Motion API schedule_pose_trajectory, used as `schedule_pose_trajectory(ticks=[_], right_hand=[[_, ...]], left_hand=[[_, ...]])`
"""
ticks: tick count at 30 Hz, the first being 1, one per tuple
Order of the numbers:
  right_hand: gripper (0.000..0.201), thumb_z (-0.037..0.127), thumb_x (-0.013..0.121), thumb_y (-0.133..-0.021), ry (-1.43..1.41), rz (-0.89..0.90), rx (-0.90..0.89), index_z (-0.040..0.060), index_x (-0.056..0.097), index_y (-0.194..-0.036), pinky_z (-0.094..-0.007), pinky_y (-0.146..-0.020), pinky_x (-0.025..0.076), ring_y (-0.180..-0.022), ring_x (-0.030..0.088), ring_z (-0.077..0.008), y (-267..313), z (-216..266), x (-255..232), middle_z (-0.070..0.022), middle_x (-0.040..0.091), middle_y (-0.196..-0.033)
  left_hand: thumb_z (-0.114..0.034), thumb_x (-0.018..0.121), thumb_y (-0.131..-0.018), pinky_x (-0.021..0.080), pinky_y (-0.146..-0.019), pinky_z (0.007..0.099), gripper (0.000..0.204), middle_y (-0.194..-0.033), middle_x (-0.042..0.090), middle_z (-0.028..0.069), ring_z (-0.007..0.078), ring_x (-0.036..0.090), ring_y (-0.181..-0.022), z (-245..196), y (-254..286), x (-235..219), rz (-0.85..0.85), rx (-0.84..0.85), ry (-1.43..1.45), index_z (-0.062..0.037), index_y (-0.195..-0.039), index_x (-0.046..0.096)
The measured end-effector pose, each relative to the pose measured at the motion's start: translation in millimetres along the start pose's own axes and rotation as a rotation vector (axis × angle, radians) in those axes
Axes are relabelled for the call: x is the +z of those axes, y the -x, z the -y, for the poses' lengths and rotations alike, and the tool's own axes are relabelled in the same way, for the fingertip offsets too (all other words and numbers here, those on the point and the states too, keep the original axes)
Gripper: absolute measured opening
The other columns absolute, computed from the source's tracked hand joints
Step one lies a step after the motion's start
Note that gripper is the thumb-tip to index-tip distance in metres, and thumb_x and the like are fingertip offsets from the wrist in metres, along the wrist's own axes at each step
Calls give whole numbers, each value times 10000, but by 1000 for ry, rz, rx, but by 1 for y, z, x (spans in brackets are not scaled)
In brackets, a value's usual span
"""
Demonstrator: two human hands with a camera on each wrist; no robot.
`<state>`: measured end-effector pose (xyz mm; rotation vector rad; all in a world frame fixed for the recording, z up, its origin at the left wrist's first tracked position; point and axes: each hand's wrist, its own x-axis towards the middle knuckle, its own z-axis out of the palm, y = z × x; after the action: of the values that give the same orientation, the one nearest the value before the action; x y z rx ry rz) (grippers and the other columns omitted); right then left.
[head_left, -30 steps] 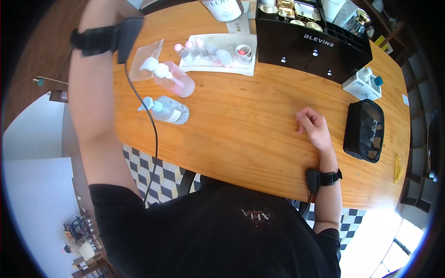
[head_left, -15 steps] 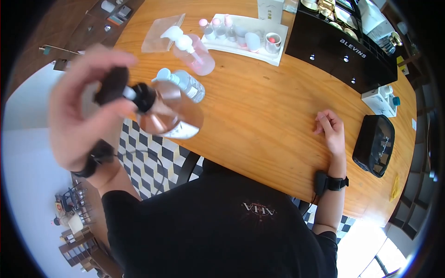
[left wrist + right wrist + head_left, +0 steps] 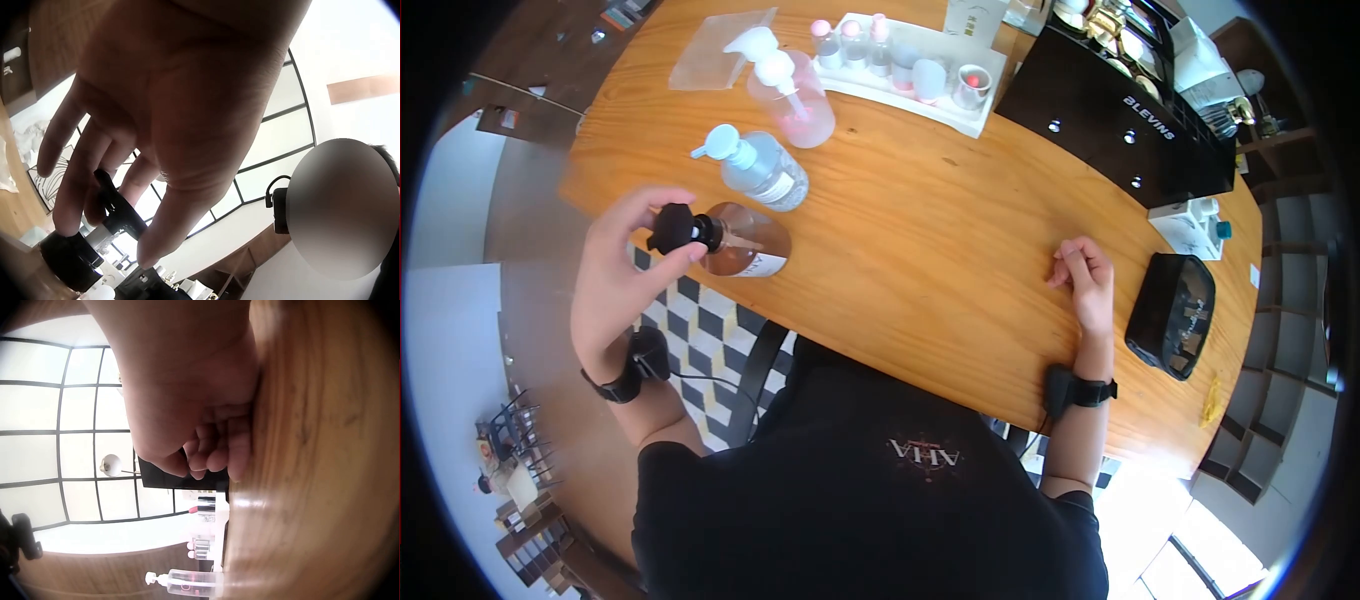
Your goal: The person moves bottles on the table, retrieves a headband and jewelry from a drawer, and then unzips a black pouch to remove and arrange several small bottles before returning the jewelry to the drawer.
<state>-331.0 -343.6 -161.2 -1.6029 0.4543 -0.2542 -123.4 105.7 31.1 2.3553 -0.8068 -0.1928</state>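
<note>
Head view: amber bottle (image 3: 745,228) stands upright at the near-left edge of the table (image 3: 920,260), long axis vertical, black pump (image 3: 670,227) uppermost. My left hand (image 3: 613,275) pinches the pump; the bottle's body lies right of it. My right hand (image 3: 1087,278) rests loosely curled.

I count two hands of mine, the left hand (image 3: 612,280) at left of the frame and the right hand (image 3: 1090,282) at right, with one wrist strap (image 3: 1097,392) on each arm. Three pump bottles stand toward the left: one amber bottle (image 3: 750,238), one blue-pumped bottle (image 3: 768,176), one pink bottle (image 3: 803,108). At top centre, one white tray (image 3: 962,123) carries three pink-capped bottles (image 3: 853,48) and one cup (image 3: 971,92). Upper right, I see one black organizer (image 3: 1085,110) with three knobs (image 3: 1129,136). Right of frame: one white box (image 3: 1172,233) showing two caps (image 3: 1224,230), one black pouch (image 3: 1168,312). One plastic bag (image 3: 708,52) lies upper left, on one wooden table (image 3: 900,240).
</note>
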Motion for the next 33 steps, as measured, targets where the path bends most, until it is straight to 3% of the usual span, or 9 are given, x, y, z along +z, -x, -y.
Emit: schedule_pose_trajectory(ticks=[11,18,24,33], right_hand=[[236,182,550,-1070,-20,-26,14,11,599,-915,-269,-598,520,-602,521,-91,0,-2,1,-15,539,-682],[238,189,534,-1079,-22,-28,19,19,596,-924,-253,-596,504,-612,535,-93,0,-1,2,-10,537,-684],[231,172,567,-1063,-44,-42,5,1,618,-916,-263,-594,515,-603,549,-87,-1,-4,0,-16,564,-682],[231,170,561,-1067,-54,-39,9,7,608,-909,-263,-592,513,-595,539,-87,-2,-3,1,-13,555,-678]], left_hand=[[-62,813,-804,486,-923,318,420,-1052,625,72,186,627,-975,6,-17,-2,21,77,27,-35,-1192,654],[-136,804,-844,468,-939,336,412,-1092,641,57,184,626,-1011,16,-24,-1,-29,58,32,-64,-1219,649],[-107,749,-903,439,-985,320,396,-1112,653,48,155,619,-1033,34,-29,-11,-57,6,-33,-58,-1279,635],[-111,742,-920,458,-955,315,392,-1145,670,59,148,627,-1037,49,-53,-7,-169,-73,52,-71,-1298,647]])
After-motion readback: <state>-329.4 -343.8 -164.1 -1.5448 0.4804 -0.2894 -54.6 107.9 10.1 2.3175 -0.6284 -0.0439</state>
